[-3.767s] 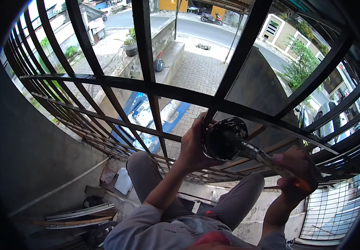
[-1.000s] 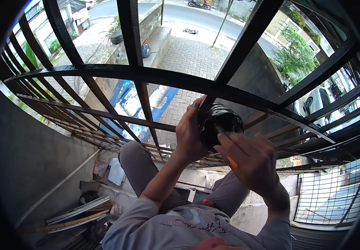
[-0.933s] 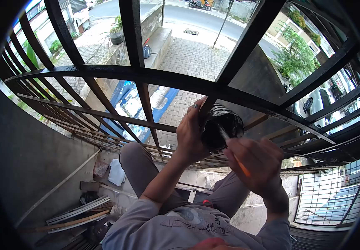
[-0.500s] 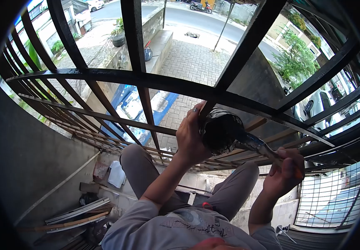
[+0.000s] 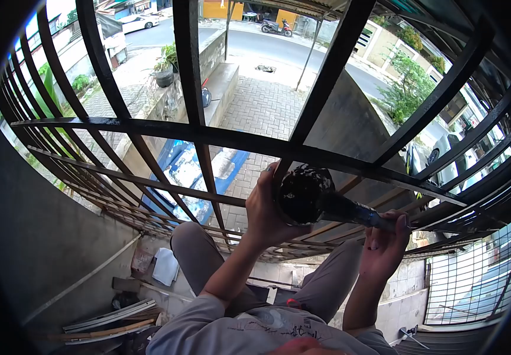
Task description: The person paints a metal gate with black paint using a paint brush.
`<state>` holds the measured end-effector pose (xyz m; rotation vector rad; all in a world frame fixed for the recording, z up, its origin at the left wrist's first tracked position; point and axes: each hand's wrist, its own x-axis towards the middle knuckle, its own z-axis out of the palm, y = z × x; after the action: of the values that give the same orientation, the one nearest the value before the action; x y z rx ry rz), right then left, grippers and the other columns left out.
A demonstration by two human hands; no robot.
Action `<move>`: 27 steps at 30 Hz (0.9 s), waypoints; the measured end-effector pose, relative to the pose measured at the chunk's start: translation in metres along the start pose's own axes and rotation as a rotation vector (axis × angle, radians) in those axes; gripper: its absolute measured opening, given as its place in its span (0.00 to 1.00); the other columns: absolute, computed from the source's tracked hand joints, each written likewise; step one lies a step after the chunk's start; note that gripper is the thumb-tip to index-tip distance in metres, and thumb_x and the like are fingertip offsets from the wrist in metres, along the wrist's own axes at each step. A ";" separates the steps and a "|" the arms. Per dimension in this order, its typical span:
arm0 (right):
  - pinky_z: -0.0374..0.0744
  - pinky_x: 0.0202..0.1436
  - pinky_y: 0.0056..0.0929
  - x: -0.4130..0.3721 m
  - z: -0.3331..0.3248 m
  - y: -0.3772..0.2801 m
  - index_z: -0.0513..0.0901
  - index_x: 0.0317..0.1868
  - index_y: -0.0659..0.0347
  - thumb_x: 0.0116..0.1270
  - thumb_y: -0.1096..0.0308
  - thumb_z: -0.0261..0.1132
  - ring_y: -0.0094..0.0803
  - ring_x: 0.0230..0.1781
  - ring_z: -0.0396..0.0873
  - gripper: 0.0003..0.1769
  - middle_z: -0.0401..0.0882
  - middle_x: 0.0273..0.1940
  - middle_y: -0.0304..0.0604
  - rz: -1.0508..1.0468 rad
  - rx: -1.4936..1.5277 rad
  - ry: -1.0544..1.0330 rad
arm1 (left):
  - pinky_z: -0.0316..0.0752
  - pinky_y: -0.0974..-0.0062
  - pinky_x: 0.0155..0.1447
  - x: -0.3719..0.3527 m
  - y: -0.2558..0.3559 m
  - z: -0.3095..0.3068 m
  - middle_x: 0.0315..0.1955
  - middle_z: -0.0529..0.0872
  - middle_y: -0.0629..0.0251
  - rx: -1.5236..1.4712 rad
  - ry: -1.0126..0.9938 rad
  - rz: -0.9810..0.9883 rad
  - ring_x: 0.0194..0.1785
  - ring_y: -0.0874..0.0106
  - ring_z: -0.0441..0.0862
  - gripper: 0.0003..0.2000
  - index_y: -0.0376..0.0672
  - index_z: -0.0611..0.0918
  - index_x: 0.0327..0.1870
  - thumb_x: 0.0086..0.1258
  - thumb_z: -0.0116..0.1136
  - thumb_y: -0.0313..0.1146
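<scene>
My left hand [image 5: 261, 216] is wrapped round a paint can [image 5: 298, 207] close to the metal bars, its inside dark with black paint and light flecks near the rim. In my right hand [image 5: 388, 242] is a paintbrush [image 5: 356, 213], gripped by the handle and slanting down to the left. The brush head overlaps the can's mouth, and its bristle tips are lost against the dark paint. Just above both hands runs a black crossbar of the metal railing [image 5: 243, 140], with upright bars crossing it.
Below the railing outside lies a blue thing with white patches [image 5: 187, 165] on paving [image 5: 261, 106]. To the left is a grey wall [image 5: 48, 231], with wooden strips [image 5: 110, 316] at its foot. A wire grid [image 5: 474, 278] stands at the right. My knees [image 5: 190, 239] are bent under the can.
My right hand has moved left with the paintbrush, bringing it further over the can. The can has shifted slightly left, and the view has tipped up a little toward the street.
</scene>
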<state>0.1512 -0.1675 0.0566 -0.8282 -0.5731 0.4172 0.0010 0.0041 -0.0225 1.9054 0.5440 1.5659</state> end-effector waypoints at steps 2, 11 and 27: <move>0.68 0.28 0.28 -0.001 0.001 0.001 0.82 0.49 0.66 0.85 0.58 0.59 0.23 0.18 0.67 0.17 0.88 0.41 0.49 -0.022 -0.014 0.002 | 0.87 0.60 0.58 -0.001 -0.002 -0.003 0.54 0.88 0.51 0.056 -0.048 -0.008 0.55 0.55 0.92 0.63 0.39 0.58 0.80 0.43 0.89 0.45; 0.71 0.33 0.28 -0.010 0.056 -0.015 0.81 0.47 0.67 0.83 0.56 0.61 0.29 0.27 0.71 0.19 0.80 0.39 0.47 -0.555 -0.284 -0.168 | 0.83 0.55 0.65 -0.002 0.004 -0.011 0.64 0.83 0.44 -0.028 -0.119 -0.158 0.62 0.46 0.88 0.62 0.41 0.65 0.79 0.36 0.87 0.50; 0.89 0.50 0.24 0.008 0.289 -0.033 0.92 0.52 0.64 0.74 0.72 0.73 0.26 0.48 0.90 0.10 0.92 0.48 0.43 -0.502 -0.620 -1.051 | 0.80 0.52 0.58 0.002 0.004 -0.006 0.54 0.82 0.48 -0.114 -0.049 0.007 0.55 0.44 0.85 0.54 0.44 0.65 0.75 0.41 0.81 0.45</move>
<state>-0.0184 -0.0194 0.2416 -0.9706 -1.9108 0.1738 -0.0044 0.0030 -0.0177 1.8564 0.4180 1.5177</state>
